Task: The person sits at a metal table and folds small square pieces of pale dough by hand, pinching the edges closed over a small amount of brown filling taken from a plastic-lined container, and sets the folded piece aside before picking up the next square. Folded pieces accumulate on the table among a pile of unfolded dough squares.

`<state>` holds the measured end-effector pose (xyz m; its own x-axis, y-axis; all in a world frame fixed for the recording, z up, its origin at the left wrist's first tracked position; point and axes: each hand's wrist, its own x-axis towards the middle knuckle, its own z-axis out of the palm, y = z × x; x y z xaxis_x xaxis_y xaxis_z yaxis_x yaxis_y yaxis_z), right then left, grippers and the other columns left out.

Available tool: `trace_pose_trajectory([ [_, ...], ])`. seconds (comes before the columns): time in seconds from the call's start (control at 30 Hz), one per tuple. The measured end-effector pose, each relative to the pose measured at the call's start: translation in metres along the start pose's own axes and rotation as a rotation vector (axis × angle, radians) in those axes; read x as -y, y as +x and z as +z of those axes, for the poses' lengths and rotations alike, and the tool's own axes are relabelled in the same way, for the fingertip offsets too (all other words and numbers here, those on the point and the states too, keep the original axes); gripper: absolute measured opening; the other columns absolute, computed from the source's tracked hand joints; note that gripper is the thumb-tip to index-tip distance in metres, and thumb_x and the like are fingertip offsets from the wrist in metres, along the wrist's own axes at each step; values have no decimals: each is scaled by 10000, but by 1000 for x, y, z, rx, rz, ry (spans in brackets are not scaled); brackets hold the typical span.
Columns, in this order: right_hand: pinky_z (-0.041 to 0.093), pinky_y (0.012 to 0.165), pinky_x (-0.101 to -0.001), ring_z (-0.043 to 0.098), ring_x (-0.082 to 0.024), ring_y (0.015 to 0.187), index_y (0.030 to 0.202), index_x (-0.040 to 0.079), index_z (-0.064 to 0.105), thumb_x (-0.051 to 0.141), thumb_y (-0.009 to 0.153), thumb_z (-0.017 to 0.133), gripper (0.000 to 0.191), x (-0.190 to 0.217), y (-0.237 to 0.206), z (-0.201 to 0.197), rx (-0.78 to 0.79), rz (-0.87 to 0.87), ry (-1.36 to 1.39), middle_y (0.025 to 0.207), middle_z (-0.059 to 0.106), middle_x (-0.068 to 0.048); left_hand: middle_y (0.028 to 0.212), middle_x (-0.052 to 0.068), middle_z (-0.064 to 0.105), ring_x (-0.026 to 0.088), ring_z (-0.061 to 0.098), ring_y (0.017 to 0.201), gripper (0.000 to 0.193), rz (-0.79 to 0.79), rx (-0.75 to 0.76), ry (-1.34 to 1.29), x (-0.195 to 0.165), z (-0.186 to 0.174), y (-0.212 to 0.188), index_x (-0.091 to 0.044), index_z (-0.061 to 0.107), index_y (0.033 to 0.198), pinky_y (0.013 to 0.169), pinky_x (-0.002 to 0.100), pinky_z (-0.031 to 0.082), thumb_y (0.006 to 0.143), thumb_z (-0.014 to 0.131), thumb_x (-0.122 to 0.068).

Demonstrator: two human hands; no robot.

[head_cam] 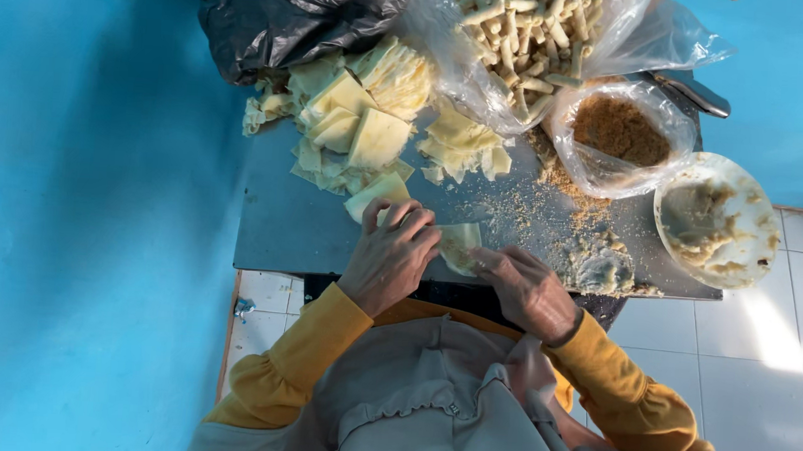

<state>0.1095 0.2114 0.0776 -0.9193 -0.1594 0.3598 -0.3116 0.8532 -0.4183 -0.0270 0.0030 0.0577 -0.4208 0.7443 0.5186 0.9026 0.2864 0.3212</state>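
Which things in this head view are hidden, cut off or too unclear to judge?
- Wrapper piece: the left hand and right hand cover its sides; any filling is hidden.
- Bag of rolled pieces: cut off by the top edge.
- Black bag: opaque, contents unseen.
- Dark object behind the crumb bag: mostly covered, kind unclear.
- White bowl: the paste inside is too blurred to identify.
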Motion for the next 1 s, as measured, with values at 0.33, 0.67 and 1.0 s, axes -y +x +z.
trace_pose_trajectory([
  [0.33, 522, 964, -441, 594, -337, 1064, 1190, 69, 698, -168, 705, 534, 564, -27, -66, -53, -202, 330, -311, 1086, 638, -93, 1136, -4, 633, 190, 542, 1226, 224, 111, 12, 17, -7, 3, -19, -151, 707, 1092, 1126, 535, 274, 949, 733, -322],
  [0.67, 354, 912, -433, 471, -287, 1055, 1351, 104, 723, -70, 711, 604, 673, -27, -103, -45, -113, 604, -654, 1027, 562, -72, 1255, -9, 670, 163, 525, 1341, 281, 211, 22, 31, 3, 5, -24, -110, 722, 1164, 1201, 523, 263, 974, 722, -316],
  [1.0, 346, 927, -426, 486, -265, 1065, 1266, 144, 749, -146, 751, 544, 626, -13, -92, -44, -129, 558, -433, 972, 565, -35, 1289, 110, 664, 277, 581, 1304, 328, 197, 5, -111, 0, 14, -32, -22, 696, 1229, 1212, 505, 379, 974, 730, -225],
])
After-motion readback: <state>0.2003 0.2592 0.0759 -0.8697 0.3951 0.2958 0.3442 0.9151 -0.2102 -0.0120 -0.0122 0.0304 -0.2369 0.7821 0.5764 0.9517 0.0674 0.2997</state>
